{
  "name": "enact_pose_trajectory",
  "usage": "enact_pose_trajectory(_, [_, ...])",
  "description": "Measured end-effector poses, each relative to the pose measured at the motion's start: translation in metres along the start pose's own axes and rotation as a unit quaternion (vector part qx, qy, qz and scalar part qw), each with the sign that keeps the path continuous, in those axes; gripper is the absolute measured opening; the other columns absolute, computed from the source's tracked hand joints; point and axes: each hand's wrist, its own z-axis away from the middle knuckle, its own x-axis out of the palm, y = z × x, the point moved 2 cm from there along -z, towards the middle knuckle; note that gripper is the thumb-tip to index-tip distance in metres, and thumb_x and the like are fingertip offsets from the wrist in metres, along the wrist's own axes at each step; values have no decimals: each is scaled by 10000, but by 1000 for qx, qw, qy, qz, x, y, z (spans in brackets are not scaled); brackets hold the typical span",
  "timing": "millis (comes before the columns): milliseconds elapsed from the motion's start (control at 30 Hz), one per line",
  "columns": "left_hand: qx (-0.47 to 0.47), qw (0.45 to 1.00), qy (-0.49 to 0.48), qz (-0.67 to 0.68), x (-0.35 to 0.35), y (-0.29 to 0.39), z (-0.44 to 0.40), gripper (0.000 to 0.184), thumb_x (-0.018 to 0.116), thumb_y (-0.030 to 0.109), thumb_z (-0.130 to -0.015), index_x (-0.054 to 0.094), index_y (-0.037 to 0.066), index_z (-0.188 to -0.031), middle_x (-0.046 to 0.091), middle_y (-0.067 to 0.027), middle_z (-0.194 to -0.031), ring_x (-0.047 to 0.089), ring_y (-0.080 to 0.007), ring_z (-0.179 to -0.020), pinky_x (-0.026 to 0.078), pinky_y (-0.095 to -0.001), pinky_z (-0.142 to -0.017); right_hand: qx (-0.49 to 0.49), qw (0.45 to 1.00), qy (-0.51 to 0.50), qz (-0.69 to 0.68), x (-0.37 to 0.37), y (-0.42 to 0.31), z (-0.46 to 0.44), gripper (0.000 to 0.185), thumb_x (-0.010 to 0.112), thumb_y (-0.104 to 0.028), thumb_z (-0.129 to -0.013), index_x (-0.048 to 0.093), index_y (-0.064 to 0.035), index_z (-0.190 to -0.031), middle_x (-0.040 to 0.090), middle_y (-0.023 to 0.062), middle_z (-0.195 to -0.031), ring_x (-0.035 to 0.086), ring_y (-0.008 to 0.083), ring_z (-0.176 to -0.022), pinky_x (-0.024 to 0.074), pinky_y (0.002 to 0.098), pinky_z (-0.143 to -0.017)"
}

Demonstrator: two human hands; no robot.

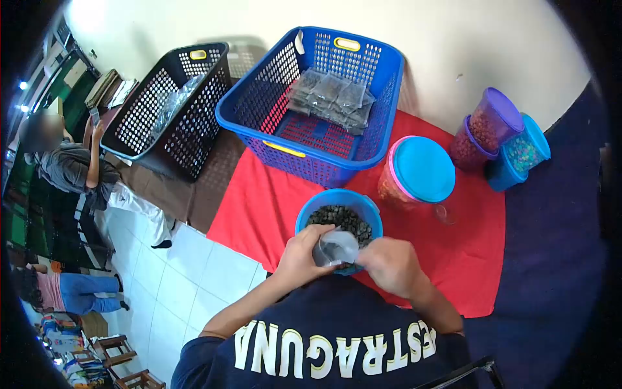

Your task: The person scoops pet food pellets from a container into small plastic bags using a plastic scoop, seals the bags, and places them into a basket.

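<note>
A small clear plastic bag (339, 246) is held with its mouth spread, above a blue tub (374, 220) of dark, pebble-like pieces (338, 216). My left hand (302, 255) grips the bag from its left side, thumb and fingers around it. At the bag's right edge, my right hand (392, 266) is closed in a fist, its fingertips hidden. Whether it pinches the bag's rim or holds a small tool, I cannot tell. The bag covers part of the tub, and its contents are hard to make out.
A blue basket (253, 120) holds several filled packets (337, 97); a black basket (194, 146) stands left of it. Lidded tubs, one with a blue lid (424, 170), stand on the red cloth (466, 259). People (84, 172) are at the far left.
</note>
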Motion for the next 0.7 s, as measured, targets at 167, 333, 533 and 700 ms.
enact_pose_trajectory(167, [6, 1000, 28, -12, -3, -1, -2, 698, 837, 191, -626, 522, 51, -1232, 601, -142, -1145, 584, -316, -1076, 461, -399, -923, -174, 976, -88, 92, -20, -18, -21, 109, 662, -181, -740, 602, -137, -819, 509, -15, -662, 538, 146, -584, 436, 299, -496])
enact_pose_trajectory(333, [-23, 991, 94, 94, -8, -23, 3, 662, 819, 169, -680, 498, 28, -1241, 606, -130, -1120, 596, -264, -1061, 461, -371, -924, -80, 993, 1, 85, -36, 8, 4, 109, 685, -147, -754, 588, -105, -781, 531, 18, -621, 519, 200, -511, 400, 353, -446])
enact_pose_trajectory(533, [-1, 967, 179, 184, -23, -47, 19, 648, 735, 139, -781, 385, 27, -1315, 544, -120, -1151, 551, -218, -1053, 445, -373, -933, 289, 857, 425, -21, -51, 72, 92, 203, 480, -147, -965, 485, -68, -777, 437, 1, -656, 434, 105, -569, 355, 282, -526])
enact_pose_trajectory(700, [-61, 924, 189, 326, -33, -38, 17, 667, 716, 253, -811, 354, 51, -1334, 519, -141, -1180, 530, -250, -1107, 420, -405, -976, 413, 796, 443, -9, -94, 123, 183, 205, 491, -190, -981, 452, -85, -809, 420, -33, -708, 414, 79, -586, 363, 266, -550])
